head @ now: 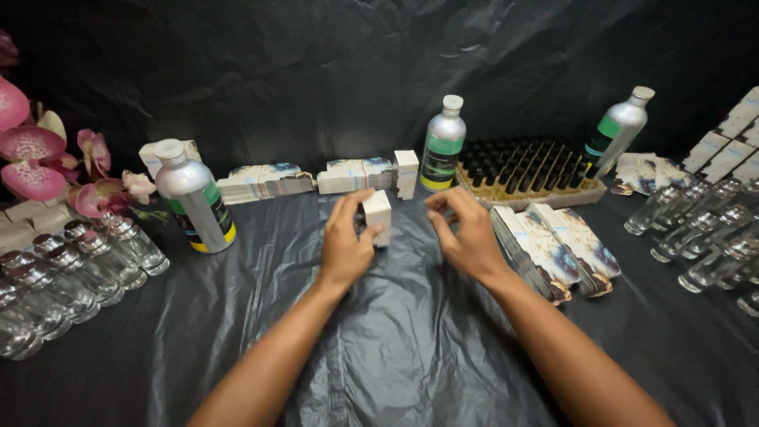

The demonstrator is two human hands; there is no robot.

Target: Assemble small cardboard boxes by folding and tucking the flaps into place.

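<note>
Viewpoint: single head-worn camera, above the black plastic-covered table [395, 356].
Facing: forward and downward, toward the black backdrop [316, 63].
Nearness: close; forearms fill the lower frame.
Edges: side clutter probably cropped.

A small white carton [378, 213] stands folded at the centre of the frame, in the left hand [345, 247]. Bundles of flat printed cartons [312, 179] lie in a row behind it, and two more fanned stacks [557, 245] lie at centre right. White boxes [731, 134] sit stacked at the upper right edge. Three silver bottles carry green, black and yellow labels [439, 160].
</note>
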